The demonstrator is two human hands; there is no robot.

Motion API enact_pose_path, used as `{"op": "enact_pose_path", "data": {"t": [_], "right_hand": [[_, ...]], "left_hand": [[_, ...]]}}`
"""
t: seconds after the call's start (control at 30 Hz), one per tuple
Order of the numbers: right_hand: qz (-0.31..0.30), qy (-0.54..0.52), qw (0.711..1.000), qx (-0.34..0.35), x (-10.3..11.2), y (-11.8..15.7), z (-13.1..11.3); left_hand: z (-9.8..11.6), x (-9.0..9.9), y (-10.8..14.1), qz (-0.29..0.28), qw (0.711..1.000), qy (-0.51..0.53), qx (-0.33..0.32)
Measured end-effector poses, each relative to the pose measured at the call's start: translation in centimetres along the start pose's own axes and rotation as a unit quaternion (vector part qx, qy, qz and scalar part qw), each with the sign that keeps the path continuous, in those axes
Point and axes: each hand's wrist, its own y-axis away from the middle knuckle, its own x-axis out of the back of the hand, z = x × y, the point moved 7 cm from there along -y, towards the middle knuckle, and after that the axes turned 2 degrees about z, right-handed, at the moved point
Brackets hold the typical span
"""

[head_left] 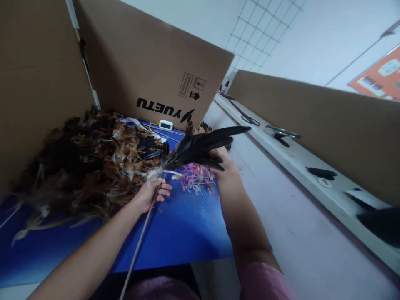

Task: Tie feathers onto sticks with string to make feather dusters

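A long thin stick (139, 246) slants up from the bottom edge, with dark feathers (200, 146) spreading from its top end toward the right. My left hand (153, 193) holds the stick just below the pale, fluffy base of the feathers, its fingers partly curled. Behind the dark feathers is my right hand (223, 162); they cover its fingers, so what it holds, if anything, is hidden. Pink and white string scraps (196, 179) lie on the blue table between the hands.
Brown and black feathers (109, 166) are heaped at left on the blue table (187, 225). Cardboard panels (140, 54) stand behind. A small white device (166, 124) sits at the back. Scissors (250, 120) and other items lie on the white ledge (293, 166) at right.
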Motion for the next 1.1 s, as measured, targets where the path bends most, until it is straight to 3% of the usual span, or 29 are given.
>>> {"op": "enact_pose_path", "data": {"t": [0.17, 0.27, 0.37, 0.5, 0.57, 0.67, 0.77, 0.87, 1.1], "right_hand": [[-0.061, 0.007, 0.991, -0.117, 0.5, 2.7, 5.2], [-0.056, 0.026, 0.988, -0.144, 0.6, 3.3, 7.3], [-0.005, -0.02, 0.99, -0.142, 1.1, 3.6, 8.3], [0.151, -0.151, 0.965, -0.154, 2.4, 5.3, 10.0], [0.178, -0.162, 0.951, -0.192, 1.7, 6.9, 11.6], [0.087, -0.089, 0.965, -0.232, -1.7, 9.3, 13.4], [0.051, -0.03, 0.98, -0.191, -4.6, 10.4, 13.5], [0.062, -0.01, 0.986, -0.155, -5.4, 10.2, 12.8], [0.137, -0.042, 0.983, -0.118, -0.5, 8.9, 11.1]], "left_hand": [[0.1, -0.3, 0.3, -0.006, 0.999, 0.026, 0.02], [-0.2, -0.5, 0.4, -0.013, 1.0, 0.014, 0.017], [-0.3, -0.5, 0.3, -0.013, 1.0, 0.002, 0.003], [0.2, -0.4, 0.1, 0.003, 0.999, -0.008, -0.035], [0.3, -0.3, 0.2, 0.012, 0.999, -0.016, -0.049], [0.1, -0.5, 0.4, 0.021, 0.998, -0.03, -0.057], [-0.2, -0.8, 0.8, 0.022, 0.996, -0.058, -0.061], [-0.4, -1.1, 1.1, 0.016, 0.993, -0.097, -0.066], [-0.3, -1.6, 1.4, -0.026, 0.994, -0.09, -0.05]]}}
